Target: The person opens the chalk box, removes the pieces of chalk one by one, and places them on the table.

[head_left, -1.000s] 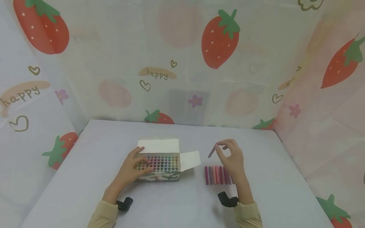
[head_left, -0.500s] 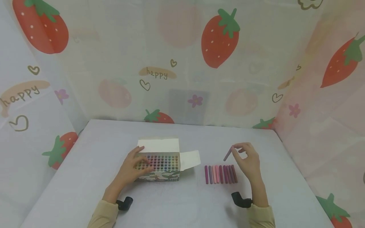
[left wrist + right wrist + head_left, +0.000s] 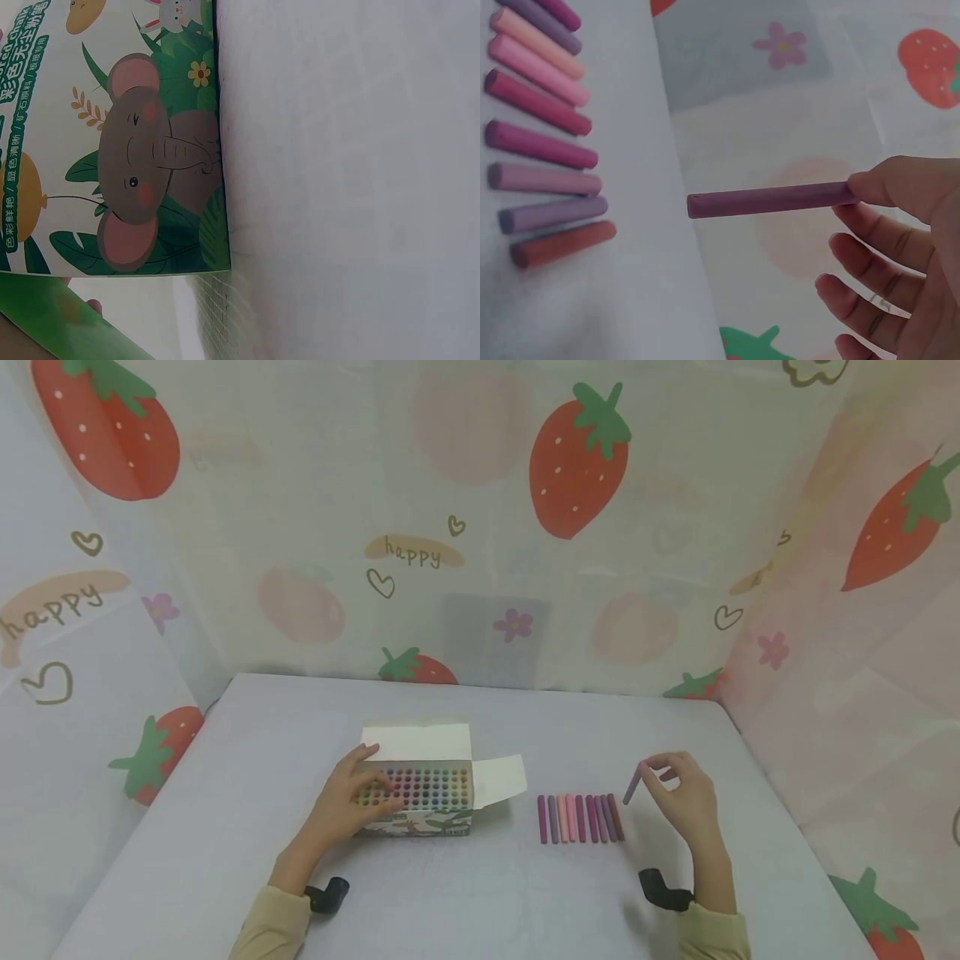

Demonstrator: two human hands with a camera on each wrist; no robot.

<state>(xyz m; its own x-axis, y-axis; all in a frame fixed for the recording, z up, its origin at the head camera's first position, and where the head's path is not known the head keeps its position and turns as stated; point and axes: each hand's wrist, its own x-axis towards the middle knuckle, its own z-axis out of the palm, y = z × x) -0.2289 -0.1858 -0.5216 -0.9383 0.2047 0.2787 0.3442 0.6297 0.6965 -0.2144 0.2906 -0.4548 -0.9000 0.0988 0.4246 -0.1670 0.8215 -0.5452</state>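
Observation:
In the head view my left hand (image 3: 352,789) rests over the left end of an open cardboard chalk box (image 3: 442,822), its fingers spread across the opening. Rows of colored chalk ends (image 3: 427,789) fill the box. My right hand (image 3: 686,797) pinches one purple chalk stick (image 3: 772,199) at its upper end between thumb and fingertips. That stick is held above the table, tilted, just right of a row of several pink, purple and brownish chalk sticks (image 3: 581,818). The left wrist view shows the box's printed elephant side (image 3: 142,165); most of the left hand is out of that view.
The box's white back flap (image 3: 417,743) stands up and its right flap (image 3: 500,782) sticks out towards the chalk row. White cloth covers the table (image 3: 465,902). A strawberry-printed curtain (image 3: 480,527) surrounds it at the back and sides.
My right hand has moved right and toward the near side with the purple chalk stick, uncovering the right end of the row. The left hand and the box have stayed put.

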